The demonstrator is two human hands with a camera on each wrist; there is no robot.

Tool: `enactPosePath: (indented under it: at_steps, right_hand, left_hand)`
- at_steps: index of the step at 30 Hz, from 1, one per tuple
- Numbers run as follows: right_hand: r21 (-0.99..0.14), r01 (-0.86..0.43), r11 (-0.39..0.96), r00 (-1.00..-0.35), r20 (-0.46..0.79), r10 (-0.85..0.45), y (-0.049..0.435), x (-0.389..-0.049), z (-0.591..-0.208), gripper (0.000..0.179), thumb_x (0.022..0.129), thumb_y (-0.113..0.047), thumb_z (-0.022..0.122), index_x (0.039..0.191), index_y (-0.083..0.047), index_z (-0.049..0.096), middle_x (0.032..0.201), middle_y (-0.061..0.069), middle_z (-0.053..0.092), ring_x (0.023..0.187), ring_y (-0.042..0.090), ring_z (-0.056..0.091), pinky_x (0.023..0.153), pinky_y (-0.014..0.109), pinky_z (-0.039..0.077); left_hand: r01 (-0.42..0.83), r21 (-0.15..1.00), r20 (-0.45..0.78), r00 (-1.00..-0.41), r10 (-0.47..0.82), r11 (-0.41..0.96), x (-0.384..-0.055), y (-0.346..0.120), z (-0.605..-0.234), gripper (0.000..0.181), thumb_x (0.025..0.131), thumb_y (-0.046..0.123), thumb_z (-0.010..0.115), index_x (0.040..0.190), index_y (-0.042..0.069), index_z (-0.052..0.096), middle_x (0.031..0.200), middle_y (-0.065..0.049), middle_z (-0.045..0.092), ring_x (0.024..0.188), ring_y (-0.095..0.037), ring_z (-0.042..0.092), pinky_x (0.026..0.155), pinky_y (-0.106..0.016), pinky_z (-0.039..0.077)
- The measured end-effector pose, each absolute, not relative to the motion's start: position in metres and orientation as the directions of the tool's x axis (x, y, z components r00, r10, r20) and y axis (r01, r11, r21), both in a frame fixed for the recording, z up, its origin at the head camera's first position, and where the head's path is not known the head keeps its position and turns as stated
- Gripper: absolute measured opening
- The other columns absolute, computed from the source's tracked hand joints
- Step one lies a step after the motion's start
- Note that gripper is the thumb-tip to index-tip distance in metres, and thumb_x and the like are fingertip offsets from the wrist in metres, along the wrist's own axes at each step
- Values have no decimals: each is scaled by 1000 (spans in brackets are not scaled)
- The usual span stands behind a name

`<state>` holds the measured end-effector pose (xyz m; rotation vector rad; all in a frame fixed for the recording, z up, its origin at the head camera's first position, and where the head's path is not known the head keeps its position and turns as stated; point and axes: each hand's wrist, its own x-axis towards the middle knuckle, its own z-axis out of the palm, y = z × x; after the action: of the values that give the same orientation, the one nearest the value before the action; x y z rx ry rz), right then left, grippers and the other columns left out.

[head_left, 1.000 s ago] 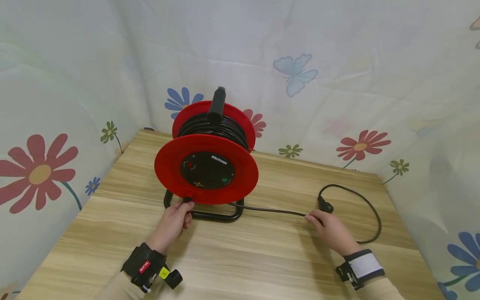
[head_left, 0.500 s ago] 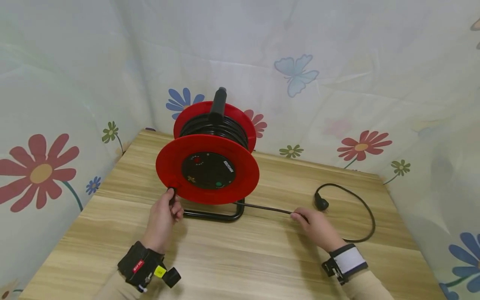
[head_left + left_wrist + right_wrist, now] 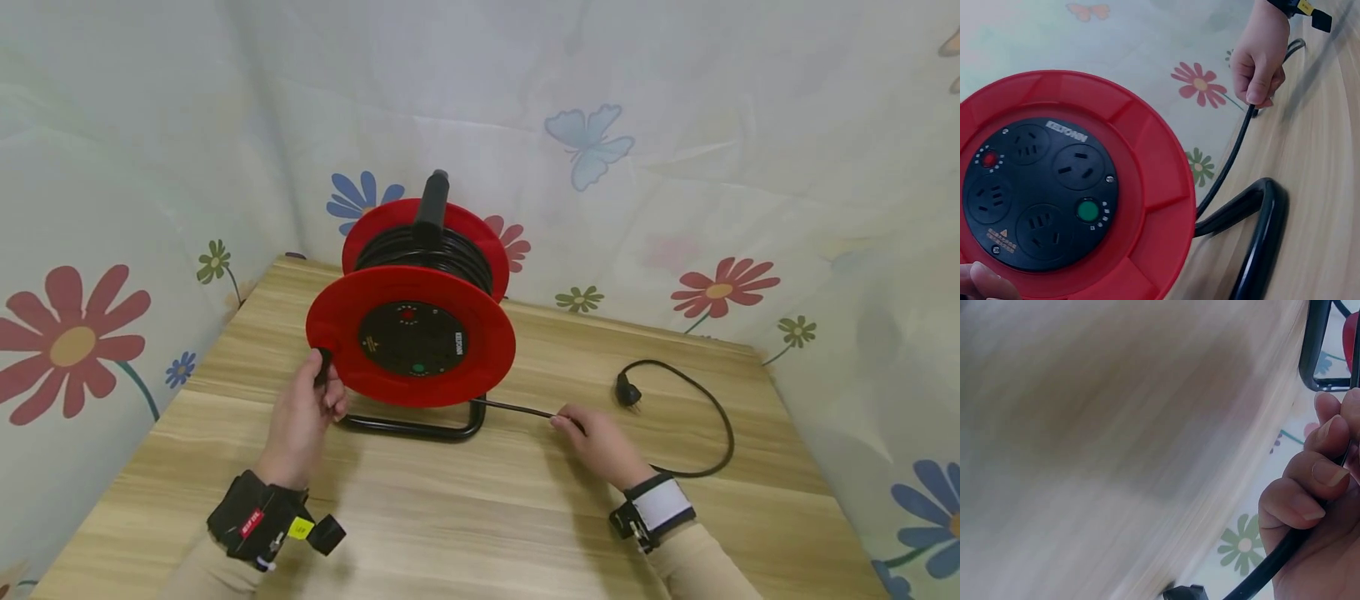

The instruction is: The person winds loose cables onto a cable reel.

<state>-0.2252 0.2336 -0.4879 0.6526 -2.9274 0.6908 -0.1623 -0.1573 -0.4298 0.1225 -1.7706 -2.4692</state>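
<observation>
A red cable reel [image 3: 480, 350] stands on the table, black cable [image 3: 423, 254] wound between its discs. My left hand [image 3: 303, 412] grips the small black crank knob [image 3: 322, 367] at the front disc's left edge. In the left wrist view, sockets, a red button [image 3: 989, 159] and a green button [image 3: 1088, 210] show on the reel's dark centre panel [image 3: 1041, 194]. My right hand [image 3: 600, 446] holds the loose cable [image 3: 517, 408] to the right of the reel, fingers curled round it in the right wrist view. Past that hand, the cable loops back to a black plug [image 3: 627, 390].
The reel's black tube frame [image 3: 408, 429] rests on the wooden table [image 3: 465, 517], with a black carrying handle [image 3: 431, 208] on top. A flower-printed curtain [image 3: 675, 167] hangs behind the table and along both sides.
The front disc has turned clockwise, its knob going from the bottom to the left with my left hand. My right hand has moved left towards the reel, and the plug has slid left.
</observation>
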Motion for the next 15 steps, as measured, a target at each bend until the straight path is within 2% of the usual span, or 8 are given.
enactPosePath:
  at_steps: [15]
  right_hand:
    - [-423,-450,786,-891,161,-424,193,-230,-488,13,95,-24,58,88,-16,66,70,-4,57,62,9,49,58,30,43]
  left_hand:
    - [136,959,101,-984,-149,-248,-165,-154,-397,43,99,54,30,95,11,37,64,4,38,62,-16,43,60,-28,34]
